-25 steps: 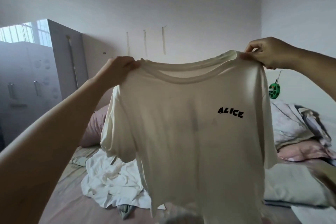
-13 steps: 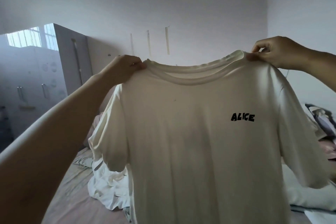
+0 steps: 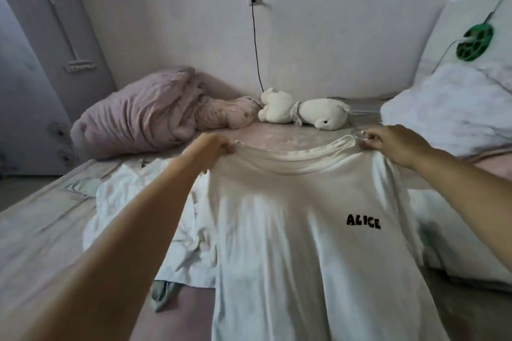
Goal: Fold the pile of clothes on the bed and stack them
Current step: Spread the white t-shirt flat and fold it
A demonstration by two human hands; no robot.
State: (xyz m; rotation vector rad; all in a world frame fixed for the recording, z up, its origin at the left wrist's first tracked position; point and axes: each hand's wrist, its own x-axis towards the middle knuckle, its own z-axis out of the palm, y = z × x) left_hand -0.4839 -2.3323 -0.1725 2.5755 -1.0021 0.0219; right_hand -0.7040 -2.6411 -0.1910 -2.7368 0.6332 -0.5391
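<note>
A white T-shirt with black "ALICE" lettering is stretched out in front of me, low over the bed, its front facing me. My left hand grips its left shoulder by the collar. My right hand pinches its right shoulder. The collar sags between the two hands. To the left of the shirt a crumpled heap of white clothes lies on the bed, with a grey garment poking out below it.
A pink duvet is bunched at the bed's far left. A white plush toy lies against the wall under a black cable. White bedding is heaped at the right, a green reel above it.
Both hands have swung the shirt from head height down towards the bed, still gripping its shoulders. My view has tipped down from the wall and wardrobe onto the bed.
</note>
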